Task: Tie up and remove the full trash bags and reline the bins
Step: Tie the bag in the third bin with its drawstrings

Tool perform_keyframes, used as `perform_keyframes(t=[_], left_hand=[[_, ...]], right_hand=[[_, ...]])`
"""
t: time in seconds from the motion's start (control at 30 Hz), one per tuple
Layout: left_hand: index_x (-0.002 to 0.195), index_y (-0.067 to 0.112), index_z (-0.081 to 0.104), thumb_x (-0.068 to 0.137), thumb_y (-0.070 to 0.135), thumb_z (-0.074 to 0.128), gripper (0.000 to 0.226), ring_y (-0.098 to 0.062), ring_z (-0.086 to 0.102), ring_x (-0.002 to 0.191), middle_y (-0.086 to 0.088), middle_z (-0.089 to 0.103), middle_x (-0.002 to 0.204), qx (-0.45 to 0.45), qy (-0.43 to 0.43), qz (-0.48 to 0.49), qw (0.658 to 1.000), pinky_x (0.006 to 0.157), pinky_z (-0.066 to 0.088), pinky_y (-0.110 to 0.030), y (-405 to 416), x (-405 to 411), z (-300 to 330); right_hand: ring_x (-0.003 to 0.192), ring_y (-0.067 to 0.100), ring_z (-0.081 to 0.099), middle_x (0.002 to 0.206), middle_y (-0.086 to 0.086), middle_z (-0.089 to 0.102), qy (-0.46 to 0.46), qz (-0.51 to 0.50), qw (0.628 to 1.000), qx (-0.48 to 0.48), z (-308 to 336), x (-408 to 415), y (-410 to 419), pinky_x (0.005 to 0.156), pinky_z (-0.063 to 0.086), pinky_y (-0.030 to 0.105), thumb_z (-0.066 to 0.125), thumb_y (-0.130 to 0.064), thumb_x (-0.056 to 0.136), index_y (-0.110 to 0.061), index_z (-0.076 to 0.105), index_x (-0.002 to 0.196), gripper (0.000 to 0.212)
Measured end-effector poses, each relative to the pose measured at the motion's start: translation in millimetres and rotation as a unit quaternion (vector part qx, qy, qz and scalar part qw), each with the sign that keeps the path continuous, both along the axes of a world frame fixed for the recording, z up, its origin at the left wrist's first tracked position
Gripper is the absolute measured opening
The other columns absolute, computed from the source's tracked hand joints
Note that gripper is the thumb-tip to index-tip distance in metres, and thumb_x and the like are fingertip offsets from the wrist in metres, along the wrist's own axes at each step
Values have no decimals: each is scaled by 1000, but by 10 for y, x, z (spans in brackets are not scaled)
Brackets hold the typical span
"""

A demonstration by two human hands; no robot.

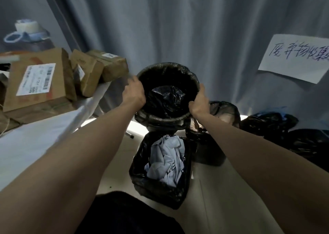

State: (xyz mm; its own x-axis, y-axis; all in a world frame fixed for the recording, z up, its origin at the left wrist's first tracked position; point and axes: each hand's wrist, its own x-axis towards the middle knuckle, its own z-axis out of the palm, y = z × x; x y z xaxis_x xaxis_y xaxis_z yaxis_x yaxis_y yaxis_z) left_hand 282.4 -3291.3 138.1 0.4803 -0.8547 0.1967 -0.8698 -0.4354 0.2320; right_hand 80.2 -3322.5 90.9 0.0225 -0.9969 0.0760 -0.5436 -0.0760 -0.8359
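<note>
Near: square bin (161,169) on floor just in front of person, black bag over rim, crumpled white paper (166,160) inside, so prob full and bag not tied yet.

Just behind it: round bin (167,91), tilted w/ mouth toward camera. Can't tell if it's lifted or resting on smthg, base is hidden. Fresh black liner (166,98) folded over rim, slack bunched at bottom, nothing else inside. Judgement: reline step, near done, hands seating liner edge on rim.

Hands: both arms fully extended fwd. Left hand (134,93) on left rim, fingers curled over edge, clamped on rim + liner. Right hand (199,100) on right rim, thumb inside, fingers outside, pinching rim. Opposed grip makes sense: stretches liner evenly and steadies bin.

Right of that: 3rd bin (213,139), dark, bag top loosely bunched, touching or nearly touching round bin. Further right: black bags (284,132) on floor, prob the removed full ones.

Left: table (35,141) w/ cardboard boxes (39,84), tape rolls (26,28) behind.

Far: grey curtain (178,28), handwritten paper sign (293,57) on it.

Next, likely: set round bin down, tie bag in square bin.
</note>
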Motion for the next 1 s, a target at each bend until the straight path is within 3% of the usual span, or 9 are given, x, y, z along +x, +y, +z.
perform_keyframes(t=[0.1, 0.2, 0.4, 0.57, 0.77, 1.0], left_hand=[[135, 2, 33, 87, 4, 62, 56, -45, 48, 124, -21, 41, 136, 30, 6, 7, 999, 97, 43, -48, -209, 163, -273], [134, 2, 36, 88, 5, 60, 52, -43, 47, 125, -22, 43, 136, 60, 14, 20, 998, 99, 42, -48, -395, 310, -587], [135, -3, 43, 88, 5, 58, 50, -40, 52, 124, -24, 51, 134, 122, 9, 47, 991, 101, 43, -42, -620, 570, -1092], [134, -3, 42, 89, 4, 55, 48, -40, 47, 126, -26, 46, 135, 167, 31, 23, 985, 103, 40, -42, -613, 605, -1324], [139, 5, 40, 94, 23, 54, 51, -40, 46, 128, -22, 44, 139, 196, 7, -19, 980, 103, 40, -43, -374, 508, -1080], [143, 12, 39, 94, 35, 52, 55, -36, 46, 129, -13, 42, 144, 185, -71, -86, 976, 104, 42, -45, 114, 59, -473]], right_hand=[[99, 35, 57, 112, 18, 57, 33, 10, 999, 31, -230, 137, -235, 82, 47, 40, 47, 4, 90, -20, 21, 148, 67], [111, 41, 54, 119, 21, 56, 79, 23, 995, 63, -453, 263, -435, 92, 48, 43, 49, 2, 91, -17, 24, 146, 63], [115, 41, 56, 124, 21, 56, 206, 61, 975, 62, -636, 496, -719, 91, 47, 43, 59, -7, 88, -6, 34, 135, 53], [129, 39, 41, 141, 23, 37, 278, 79, 954, 83, -804, 473, -663, 99, 41, 44, 61, -18, 88, -3, 32, 140, 62], [126, 38, 38, 137, 17, 35, 336, 106, 936, 0, -686, 366, -323, 100, 39, 45, 56, -31, 90, -9, 38, 138, 55], [122, 37, 42, 134, 17, 40, 331, 155, 929, -51, -368, 132, 365, 94, 42, 45, 55, -27, 91, -12, 42, 134, 47]])
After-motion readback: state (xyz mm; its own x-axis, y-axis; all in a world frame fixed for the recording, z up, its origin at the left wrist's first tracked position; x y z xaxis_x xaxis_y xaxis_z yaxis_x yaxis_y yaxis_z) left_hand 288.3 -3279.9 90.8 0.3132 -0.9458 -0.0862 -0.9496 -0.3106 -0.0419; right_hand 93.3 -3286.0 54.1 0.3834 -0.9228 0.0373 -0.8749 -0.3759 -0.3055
